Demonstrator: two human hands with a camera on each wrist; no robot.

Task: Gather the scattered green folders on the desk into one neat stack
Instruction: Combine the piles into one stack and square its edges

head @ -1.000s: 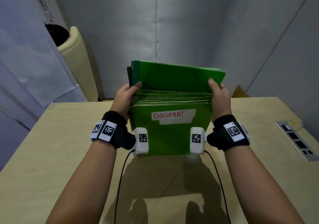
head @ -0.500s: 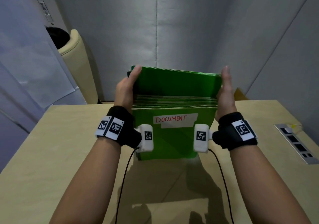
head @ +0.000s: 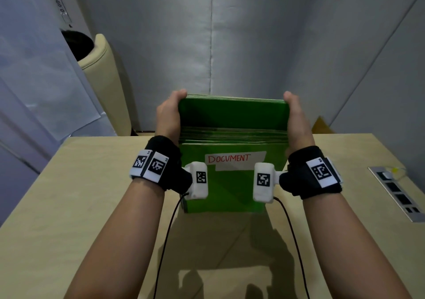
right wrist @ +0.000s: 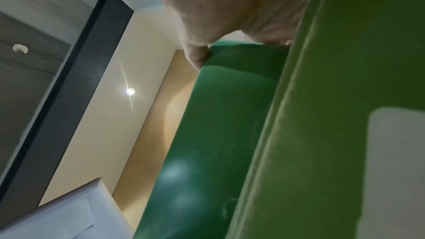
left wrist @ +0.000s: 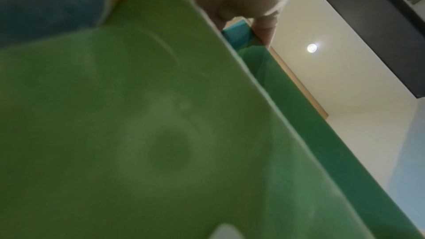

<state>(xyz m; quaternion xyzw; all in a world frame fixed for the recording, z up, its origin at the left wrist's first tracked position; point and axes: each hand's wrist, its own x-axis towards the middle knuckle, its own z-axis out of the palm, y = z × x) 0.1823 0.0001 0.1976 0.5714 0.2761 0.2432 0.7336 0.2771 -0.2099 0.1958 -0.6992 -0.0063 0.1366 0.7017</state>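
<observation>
Standing a stack of green folders (head: 232,179) on its lower edge on the wooden desk (head: 69,206), you clamp it between both hands. Your left hand (head: 167,117) presses flat against the stack's left side, fingers reaching to the top corner and wrapping onto it; the left wrist view shows a fingertip hooked over the far edge of the folders (left wrist: 161,134). At centre, the front folder faces you with a white label (head: 234,160) reading "DOCUMENT" in red. Your right hand (head: 299,121) mirrors the left on the stack's right side, thumb up at the top corner; the right wrist view shows fingers curled over the green edge (right wrist: 322,134). Farther right, a metal socket panel (head: 397,193) sits set into the desk, well apart from the folders.
</observation>
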